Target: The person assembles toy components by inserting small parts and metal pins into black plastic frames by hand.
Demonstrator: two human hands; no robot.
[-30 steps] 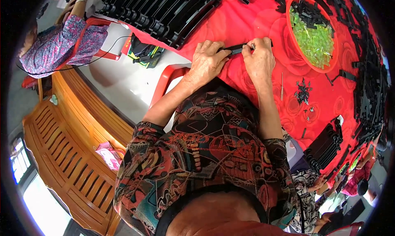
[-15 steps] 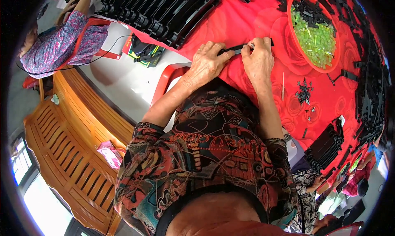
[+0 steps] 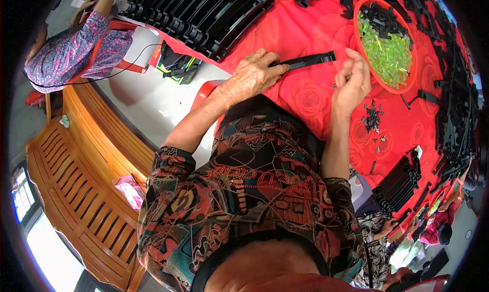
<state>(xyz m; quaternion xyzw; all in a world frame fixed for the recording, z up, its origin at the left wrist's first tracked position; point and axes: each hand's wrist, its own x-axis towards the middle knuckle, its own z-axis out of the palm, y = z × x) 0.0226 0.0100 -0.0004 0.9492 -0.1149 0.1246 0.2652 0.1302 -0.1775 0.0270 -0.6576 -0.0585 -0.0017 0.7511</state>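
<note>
My left hand (image 3: 255, 72) is closed on one end of a long, narrow black plastic strip (image 3: 310, 60), which lies slanting over the red cloth with its far end to the right. My right hand (image 3: 352, 85) is apart from the strip, raised beside the orange-rimmed basin. Its fingers are curled and slightly blurred; a small dark tip pokes out near them, but the rest of what they hold is hidden. Below and to the right of that hand, a pile of small black pieces (image 3: 373, 116) is spread on the cloth.
An orange basin (image 3: 357, 34) holds green translucent pieces and black parts. Rows of black plastic parts (image 3: 198, 17) stand at the far left; more black parts (image 3: 453, 113) heap along the right. A red chair (image 3: 205, 91) and wooden bench (image 3: 84, 190) are leftward. Other people sit at both sides.
My right hand has left the black strip and moved right, toward the basin. My left hand keeps its hold on the strip, more of which now shows. The thin stick on the cloth is no longer visible.
</note>
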